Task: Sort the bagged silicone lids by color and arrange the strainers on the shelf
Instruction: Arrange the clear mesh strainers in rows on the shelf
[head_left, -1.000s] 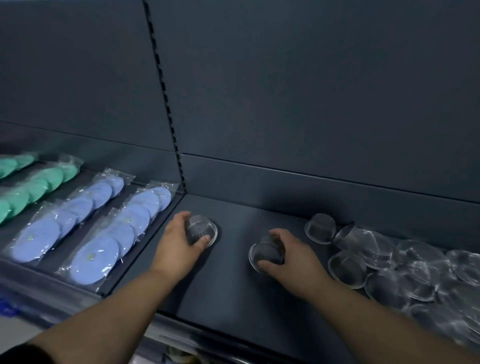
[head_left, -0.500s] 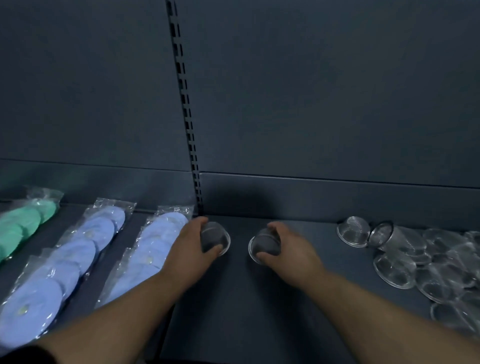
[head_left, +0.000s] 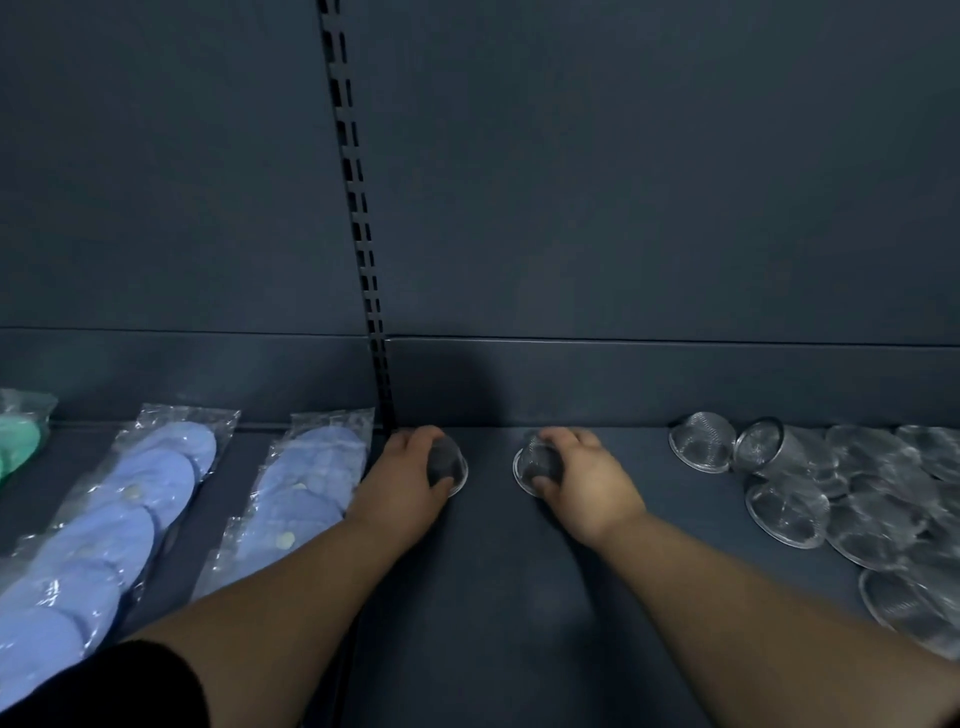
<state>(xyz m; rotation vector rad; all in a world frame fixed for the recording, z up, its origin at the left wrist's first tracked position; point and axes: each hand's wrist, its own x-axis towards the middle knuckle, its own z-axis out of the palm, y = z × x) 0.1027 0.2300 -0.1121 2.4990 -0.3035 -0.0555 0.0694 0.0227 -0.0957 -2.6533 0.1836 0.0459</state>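
Fingers (head_left: 413, 441) of left hand (head_left: 397, 488) and right hand (head_left: 589, 486) clamp left strainer (head_left: 448, 466) and right strainer (head_left: 535, 467); seat both rim-down, level, evenly spaced on shelf (head_left: 493, 597).

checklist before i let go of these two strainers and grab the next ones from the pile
1. Left hand grips left strainer: ok
2. Right hand grips right strainer: ok
3. Both dome up on the shelf: ok
4. Rims fully flat: cannot tell, fingers cover them
5. The two stand apart: ok
6. Pile at right arranged: not ok, jumbled and overlapping
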